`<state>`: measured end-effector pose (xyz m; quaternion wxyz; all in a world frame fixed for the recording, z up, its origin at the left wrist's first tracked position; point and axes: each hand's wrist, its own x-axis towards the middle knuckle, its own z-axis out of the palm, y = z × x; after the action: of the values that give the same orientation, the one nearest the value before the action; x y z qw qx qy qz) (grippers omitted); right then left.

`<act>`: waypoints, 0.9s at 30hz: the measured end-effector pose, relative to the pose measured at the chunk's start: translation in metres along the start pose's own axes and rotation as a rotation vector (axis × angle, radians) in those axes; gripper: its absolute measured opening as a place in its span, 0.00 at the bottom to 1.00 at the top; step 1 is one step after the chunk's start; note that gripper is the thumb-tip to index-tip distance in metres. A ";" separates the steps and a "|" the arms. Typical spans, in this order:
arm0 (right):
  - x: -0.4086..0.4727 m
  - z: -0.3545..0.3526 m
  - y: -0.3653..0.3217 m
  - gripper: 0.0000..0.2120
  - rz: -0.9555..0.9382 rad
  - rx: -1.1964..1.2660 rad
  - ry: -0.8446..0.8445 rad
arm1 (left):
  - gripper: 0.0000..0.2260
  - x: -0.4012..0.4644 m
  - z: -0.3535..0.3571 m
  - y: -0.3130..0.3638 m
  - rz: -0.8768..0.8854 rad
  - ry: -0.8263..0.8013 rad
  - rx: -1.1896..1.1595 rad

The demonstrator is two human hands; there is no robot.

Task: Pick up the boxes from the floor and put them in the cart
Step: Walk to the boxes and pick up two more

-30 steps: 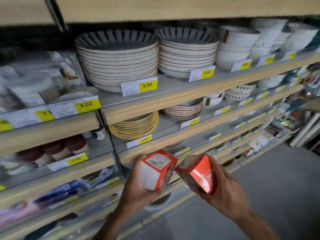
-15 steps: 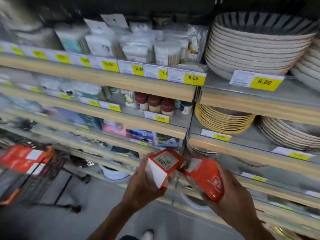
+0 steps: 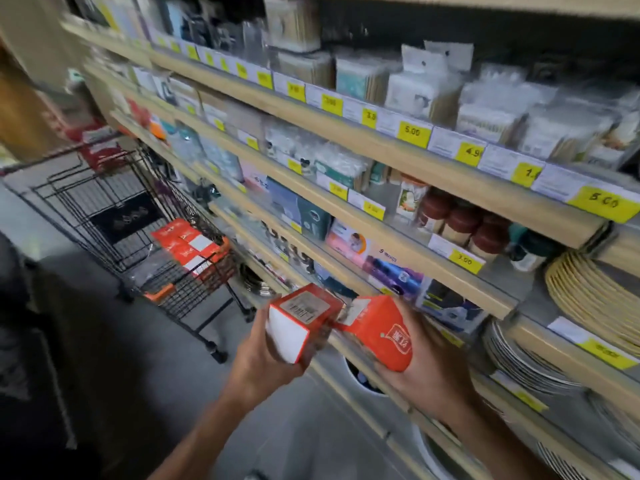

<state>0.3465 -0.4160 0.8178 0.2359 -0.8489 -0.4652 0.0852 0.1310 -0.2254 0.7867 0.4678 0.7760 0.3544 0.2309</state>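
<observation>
My left hand (image 3: 263,362) gripped an orange and white box (image 3: 301,322) with a barcode label on its upper face, and my right hand (image 3: 426,368) clutched a second orange box (image 3: 379,336) just beside it, their near corners almost touching in front of the wooden store shelves (image 3: 408,147). To the left stood the black wire cart (image 3: 114,209), well apart from my hands, with more orange boxes (image 3: 188,245) lying in its basket.
</observation>
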 end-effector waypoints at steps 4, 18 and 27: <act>0.039 0.025 -0.053 0.56 -0.086 -0.046 -0.017 | 0.47 0.009 -0.055 -0.024 -0.059 0.096 -0.034; 0.168 0.130 -0.243 0.56 -0.365 -0.048 -0.138 | 0.47 0.029 -0.240 -0.114 -0.158 0.440 -0.121; 0.263 0.202 -0.316 0.54 -0.543 0.004 -0.260 | 0.48 0.055 -0.305 -0.161 -0.283 0.611 -0.072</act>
<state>0.1812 0.0115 0.8122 0.1905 -0.6749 -0.7013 0.1278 -0.0981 0.0383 0.7839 0.3943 0.5970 0.5740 0.3983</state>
